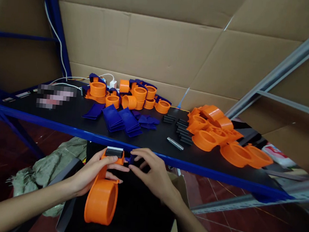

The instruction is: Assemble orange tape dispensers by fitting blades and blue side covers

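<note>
My left hand [94, 172] grips an orange plastic tape dispenser body [102, 198] below the table's front edge, thumb on its top next to a serrated metal blade [114, 151]. My right hand [151, 172] is right beside it, fingers pinched on a small dark blue part [132, 160] held against the dispenser's upper end. Both hands hover over my lap, just in front of the black tabletop [152, 141].
On the table lie stacks of blue plastic pieces [121, 119], orange rings and assembled dispensers at the back [134, 94], a pile of orange bodies on the right [218, 135], black strips [183, 130] and a metal blade [175, 143]. Cardboard walls stand behind; blue and grey shelf posts flank.
</note>
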Tool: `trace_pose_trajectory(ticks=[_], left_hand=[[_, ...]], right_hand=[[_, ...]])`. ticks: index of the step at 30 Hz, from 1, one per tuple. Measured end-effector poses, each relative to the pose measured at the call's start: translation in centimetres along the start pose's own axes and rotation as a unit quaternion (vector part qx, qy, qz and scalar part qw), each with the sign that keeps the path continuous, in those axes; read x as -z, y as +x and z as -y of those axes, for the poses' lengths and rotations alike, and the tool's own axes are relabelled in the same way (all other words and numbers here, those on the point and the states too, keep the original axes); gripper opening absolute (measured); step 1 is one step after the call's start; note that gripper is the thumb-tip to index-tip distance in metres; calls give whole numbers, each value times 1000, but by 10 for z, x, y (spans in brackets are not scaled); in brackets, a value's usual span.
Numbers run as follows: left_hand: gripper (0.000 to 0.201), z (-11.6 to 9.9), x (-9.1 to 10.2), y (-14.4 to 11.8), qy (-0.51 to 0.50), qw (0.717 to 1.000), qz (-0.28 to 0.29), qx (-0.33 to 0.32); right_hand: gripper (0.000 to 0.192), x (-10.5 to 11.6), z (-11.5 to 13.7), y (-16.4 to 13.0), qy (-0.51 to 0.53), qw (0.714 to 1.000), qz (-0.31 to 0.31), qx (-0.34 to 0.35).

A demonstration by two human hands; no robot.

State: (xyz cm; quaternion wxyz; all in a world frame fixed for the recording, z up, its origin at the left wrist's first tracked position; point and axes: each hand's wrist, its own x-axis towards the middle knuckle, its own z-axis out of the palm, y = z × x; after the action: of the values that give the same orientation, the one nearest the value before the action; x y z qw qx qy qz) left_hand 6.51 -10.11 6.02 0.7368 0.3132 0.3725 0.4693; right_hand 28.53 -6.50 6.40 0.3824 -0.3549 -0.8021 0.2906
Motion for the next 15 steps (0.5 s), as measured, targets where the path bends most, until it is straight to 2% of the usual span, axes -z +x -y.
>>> trace_pose_trajectory(ticks=[3, 5, 15], left_hand=[[22, 0, 2, 0, -20, 1000, -7, 5], [22, 2, 1, 0, -24, 999, 7, 28], [16, 10, 1, 0, -25, 996, 37, 72]], right_hand=[[31, -3, 4, 0, 107, 993, -1, -56], [33, -7, 6, 0, 136, 988, 9, -72], [33, -18, 5, -3, 22, 1000, -12, 0]])
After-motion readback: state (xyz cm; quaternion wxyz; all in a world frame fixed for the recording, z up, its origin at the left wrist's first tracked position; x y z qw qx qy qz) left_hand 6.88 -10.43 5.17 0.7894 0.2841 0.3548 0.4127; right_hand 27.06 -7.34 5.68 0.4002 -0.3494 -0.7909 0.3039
